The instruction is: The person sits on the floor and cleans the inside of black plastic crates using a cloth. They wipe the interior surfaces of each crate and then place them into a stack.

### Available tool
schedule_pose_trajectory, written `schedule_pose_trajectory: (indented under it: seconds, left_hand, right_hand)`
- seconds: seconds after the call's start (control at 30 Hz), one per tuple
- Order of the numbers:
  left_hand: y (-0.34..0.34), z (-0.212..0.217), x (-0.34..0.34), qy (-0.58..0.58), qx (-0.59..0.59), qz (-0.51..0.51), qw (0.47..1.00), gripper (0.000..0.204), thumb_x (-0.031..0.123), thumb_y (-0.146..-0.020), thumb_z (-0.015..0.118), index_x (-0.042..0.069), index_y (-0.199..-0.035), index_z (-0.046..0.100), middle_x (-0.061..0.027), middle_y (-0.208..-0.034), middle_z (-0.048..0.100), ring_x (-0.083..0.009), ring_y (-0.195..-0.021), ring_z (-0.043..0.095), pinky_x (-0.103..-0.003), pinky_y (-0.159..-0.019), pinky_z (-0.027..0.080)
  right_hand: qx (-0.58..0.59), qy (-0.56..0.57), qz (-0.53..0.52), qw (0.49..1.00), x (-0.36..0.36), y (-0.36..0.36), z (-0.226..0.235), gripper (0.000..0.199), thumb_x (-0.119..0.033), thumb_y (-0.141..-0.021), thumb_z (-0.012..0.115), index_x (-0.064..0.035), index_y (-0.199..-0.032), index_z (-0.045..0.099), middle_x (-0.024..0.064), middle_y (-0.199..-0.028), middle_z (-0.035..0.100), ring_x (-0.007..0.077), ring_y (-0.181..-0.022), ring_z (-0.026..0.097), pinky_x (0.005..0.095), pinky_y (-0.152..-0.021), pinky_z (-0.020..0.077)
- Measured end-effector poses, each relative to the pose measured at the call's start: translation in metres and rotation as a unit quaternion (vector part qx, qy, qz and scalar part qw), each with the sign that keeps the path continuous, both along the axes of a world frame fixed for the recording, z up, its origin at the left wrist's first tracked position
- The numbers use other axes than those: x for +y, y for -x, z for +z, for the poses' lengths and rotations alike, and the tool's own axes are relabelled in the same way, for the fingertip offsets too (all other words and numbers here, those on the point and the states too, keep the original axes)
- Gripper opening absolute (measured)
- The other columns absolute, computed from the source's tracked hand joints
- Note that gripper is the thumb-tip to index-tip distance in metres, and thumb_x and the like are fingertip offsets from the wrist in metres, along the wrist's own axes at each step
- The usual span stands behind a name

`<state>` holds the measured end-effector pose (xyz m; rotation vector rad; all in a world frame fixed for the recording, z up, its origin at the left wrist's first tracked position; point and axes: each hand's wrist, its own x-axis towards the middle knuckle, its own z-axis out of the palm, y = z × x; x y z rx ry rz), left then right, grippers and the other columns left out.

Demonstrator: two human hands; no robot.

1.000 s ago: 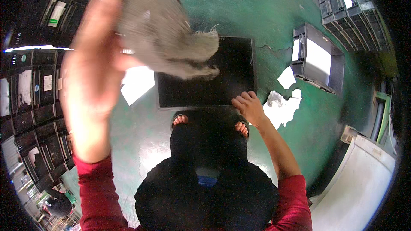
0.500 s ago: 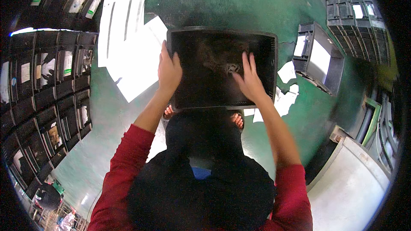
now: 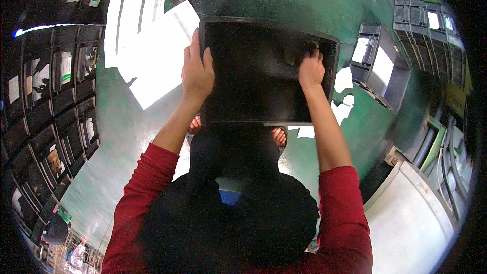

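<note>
Black, the crate (image 3: 248,78) has the left hand (image 3: 198,77) clasping its left wall, the right hand (image 3: 311,71) curled inside, grip unclear.

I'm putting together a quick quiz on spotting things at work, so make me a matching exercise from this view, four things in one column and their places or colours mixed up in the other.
Things
1. Crate
2. Left hand
3. Right hand
4. Large sheets

Places or colours
A. Inside, toward the right side of thing 1
B. White, to the left of thing 1
C. Black, near the middle of the view
D. At the left edge of thing 1

Pairs: 1-C, 2-D, 3-A, 4-B
</note>
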<state>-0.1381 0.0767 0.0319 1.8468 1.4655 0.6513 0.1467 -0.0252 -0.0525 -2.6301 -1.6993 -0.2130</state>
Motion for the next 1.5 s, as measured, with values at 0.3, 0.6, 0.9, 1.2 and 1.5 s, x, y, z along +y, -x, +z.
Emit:
schedule_pose_trajectory:
  seconds: [0.3,0.6,0.9,1.2,1.5]
  left_hand:
    - [0.000,-0.004,0.007,-0.020,0.024,-0.004,0.999,0.050,0.020,-0.094,0.043,0.010,-0.141,0.030,-0.0214,-0.107,0.051,-0.0400,-0.094,0.055,-0.045,-0.081,0.046]
    - [-0.004,0.003,0.003,0.018,0.052,0.015,0.998,0.048,0.022,-0.095,0.042,0.012,-0.140,0.031,-0.0215,-0.109,0.050,-0.0396,-0.097,0.057,-0.046,-0.082,0.046]
    - [-0.004,-0.003,0.002,-0.009,0.028,0.025,0.999,0.048,0.022,-0.094,0.044,0.017,-0.141,0.032,-0.0196,-0.108,0.050,-0.0375,-0.094,0.058,-0.045,-0.082,0.047]
    - [0.000,-0.004,0.005,-0.026,0.033,0.008,0.999,0.050,0.022,-0.093,0.045,0.017,-0.142,0.032,-0.0187,-0.104,0.051,-0.0359,-0.090,0.058,-0.043,-0.080,0.047]
    - [-0.001,-0.006,0.004,0.000,0.020,0.009,1.000,0.050,0.025,-0.095,0.042,0.016,-0.142,0.031,-0.0185,-0.103,0.050,-0.0340,-0.090,0.057,-0.043,-0.080,0.046]
  right_hand:
    - [0.173,0.008,0.214,0.961,0.076,0.141,-0.015,0.034,-0.014,-0.079,0.055,-0.0087,-0.113,0.058,0.0175,-0.115,0.056,0.0332,-0.091,0.061,0.0449,-0.069,0.0543]
    - [-0.061,0.354,0.157,0.920,0.015,-0.024,0.034,0.021,-0.019,-0.084,0.050,-0.0130,-0.085,0.071,0.0089,-0.090,0.069,0.0228,-0.083,0.066,0.0374,-0.064,0.0512]
    - [0.297,0.382,0.200,0.852,-0.030,0.090,0.048,0.019,-0.015,-0.081,0.056,-0.0041,-0.093,0.066,0.0155,-0.101,0.061,0.0327,-0.092,0.061,0.0427,-0.076,0.0511]
    - [0.289,0.410,0.275,0.820,-0.023,0.096,0.026,0.039,-0.013,-0.084,0.048,-0.0120,-0.122,0.056,0.0154,-0.127,0.052,0.0346,-0.109,0.054,0.0421,-0.094,0.0442]
    - [0.280,0.081,0.134,0.947,-0.016,0.065,0.019,0.042,0.003,-0.075,0.056,-0.0093,-0.115,0.054,0.0193,-0.111,0.052,0.0397,-0.096,0.057,0.0451,-0.078,0.0498]
